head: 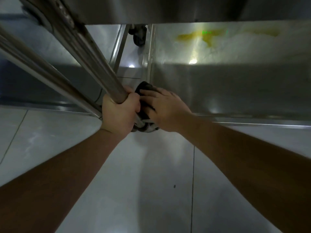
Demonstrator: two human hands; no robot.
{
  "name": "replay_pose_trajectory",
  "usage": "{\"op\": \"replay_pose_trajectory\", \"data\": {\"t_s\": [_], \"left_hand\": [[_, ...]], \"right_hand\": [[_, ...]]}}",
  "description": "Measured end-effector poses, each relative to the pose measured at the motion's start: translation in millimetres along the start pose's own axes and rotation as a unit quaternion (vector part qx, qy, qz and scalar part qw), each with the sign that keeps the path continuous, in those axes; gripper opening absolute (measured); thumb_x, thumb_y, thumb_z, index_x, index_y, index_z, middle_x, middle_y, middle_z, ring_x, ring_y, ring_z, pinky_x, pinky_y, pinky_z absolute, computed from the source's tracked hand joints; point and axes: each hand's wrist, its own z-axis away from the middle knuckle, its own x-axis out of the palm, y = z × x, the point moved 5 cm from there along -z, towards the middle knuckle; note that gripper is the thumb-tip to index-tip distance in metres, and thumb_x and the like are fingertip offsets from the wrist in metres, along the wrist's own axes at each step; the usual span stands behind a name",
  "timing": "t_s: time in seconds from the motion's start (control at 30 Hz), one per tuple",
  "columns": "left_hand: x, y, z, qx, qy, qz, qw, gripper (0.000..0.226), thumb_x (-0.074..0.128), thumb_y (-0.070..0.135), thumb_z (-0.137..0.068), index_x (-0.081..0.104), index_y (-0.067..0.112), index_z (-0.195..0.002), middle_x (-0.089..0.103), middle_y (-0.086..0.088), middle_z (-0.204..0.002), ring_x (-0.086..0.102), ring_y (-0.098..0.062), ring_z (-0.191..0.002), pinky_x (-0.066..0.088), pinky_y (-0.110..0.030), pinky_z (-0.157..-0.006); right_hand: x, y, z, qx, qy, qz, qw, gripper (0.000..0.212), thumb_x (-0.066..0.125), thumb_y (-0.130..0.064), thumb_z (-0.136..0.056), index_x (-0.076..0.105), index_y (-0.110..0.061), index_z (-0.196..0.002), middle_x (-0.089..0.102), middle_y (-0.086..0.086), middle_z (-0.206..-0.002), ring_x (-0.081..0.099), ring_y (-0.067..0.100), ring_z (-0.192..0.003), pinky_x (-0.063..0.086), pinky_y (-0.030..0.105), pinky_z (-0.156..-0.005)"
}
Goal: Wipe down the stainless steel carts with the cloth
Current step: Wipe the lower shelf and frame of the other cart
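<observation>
Your left hand is wrapped tight round the cart leg, right hand flat-fingered pressing the cloth low by the caster; work slowly round it

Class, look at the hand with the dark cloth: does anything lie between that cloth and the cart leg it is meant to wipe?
Nothing visible does. The right hand presses the dark cloth directly beside the cart leg, low down near the caster. The left hand grips the same leg right next to the cloth, which may limit its travel upward.
</observation>
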Motion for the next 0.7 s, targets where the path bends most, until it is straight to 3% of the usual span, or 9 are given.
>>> {"op": "replay_pose_trajectory", "data": {"t_s": [0.13,0.27,0.4,0.5,0.57,0.63,0.7], "left_hand": [[-2.2,0.5,3.0,-0.007,0.034,-0.010,0.999,0.028,0.060,0.009,-0.070,0.056,0.026,-0.049,0.051,0.000,-0.051,0.053,-0.021,-0.055,0.049,-0.030,-0.061],[-11.5,-1.6,4.8,-0.013,0.050,-0.107,0.993,0.017,0.065,0.022,-0.078,0.064,0.025,-0.061,0.069,-0.003,-0.066,0.071,-0.024,-0.071,0.059,-0.039,-0.078],[-19.9,-6.0,15.6,-0.005,0.070,-0.207,0.976,0.019,0.071,0.047,-0.085,0.066,0.029,-0.088,0.071,0.008,-0.081,0.069,-0.004,-0.077,0.054,-0.025,-0.071],[-31.4,-21.5,33.8,-0.023,0.055,-0.320,0.946,0.037,0.077,0.040,-0.087,0.062,0.010,-0.103,0.069,-0.009,-0.094,0.070,-0.021,-0.085,0.056,-0.038,-0.073],[-34.9,-43.7,54.0,-0.110,0.020,-0.370,0.922,0.035,0.077,0.027,-0.088,0.056,0.001,-0.098,0.065,-0.014,-0.090,0.065,-0.029,-0.080,0.050,-0.041,-0.071],[-29.1,-65.5,80.1,-0.231,-0.051,-0.449,0.862,0.033,0.075,0.031,-0.092,0.054,0.007,-0.102,0.064,-0.011,-0.101,0.062,-0.031,-0.091,0.044,-0.036,-0.077],[-11.1,-72.9,98.8,-0.269,-0.136,-0.499,0.812,0.026,0.072,0.038,-0.093,0.056,0.019,-0.100,0.064,-0.003,-0.100,0.060,-0.022,-0.087,0.043,-0.034,-0.070]], "right_hand": [[-16.0,37.1,36.7,0.051,0.034,0.032,0.998,0.050,0.032,-0.049,-0.109,0.040,-0.042,-0.158,0.029,-0.020,-0.169,0.022,0.017,-0.158,0.020,0.045,-0.129],[-43.1,105.9,92.2,0.129,0.069,0.022,0.989,0.048,0.038,-0.047,-0.109,0.044,-0.042,-0.156,0.032,-0.021,-0.167,0.027,0.017,-0.156,0.024,0.044,-0.127],[-76.4,175.4,157.5,0.213,0.108,0.030,0.970,0.047,0.039,-0.043,-0.109,0.047,-0.039,-0.155,0.037,-0.014,-0.167,0.032,0.024,-0.153,0.026,0.045,-0.126],[-89.4,200.7,185.4,0.278,0.145,0.039,0.949,0.050,0.037,-0.043,-0.107,0.046,-0.035,-0.156,0.037,-0.010,-0.168,0.031,0.026,-0.153,0.027,0.049,-0.125],[-89.0,198.9,182.7,0.302,0.148,0.030,0.941,0.049,0.037,-0.043,-0.108,0.046,-0.036,-0.156,0.035,-0.012,-0.168,0.029,0.025,-0.154,0.026,0.048,-0.126],[-81.8,185.4,167.8,0.286,0.124,0.019,0.950,0.050,0.036,-0.044,-0.109,0.043,-0.037,-0.157,0.032,-0.014,-0.169,0.027,0.024,-0.156,0.024,0.047,-0.127],[-71.6,164.6,144.8,0.228,0.088,0.024,0.969,0.051,0.035,-0.046,-0.109,0.040,-0.038,-0.159,0.029,-0.016,-0.170,0.024,0.023,-0.157,0.022,0.048,-0.128]]}}
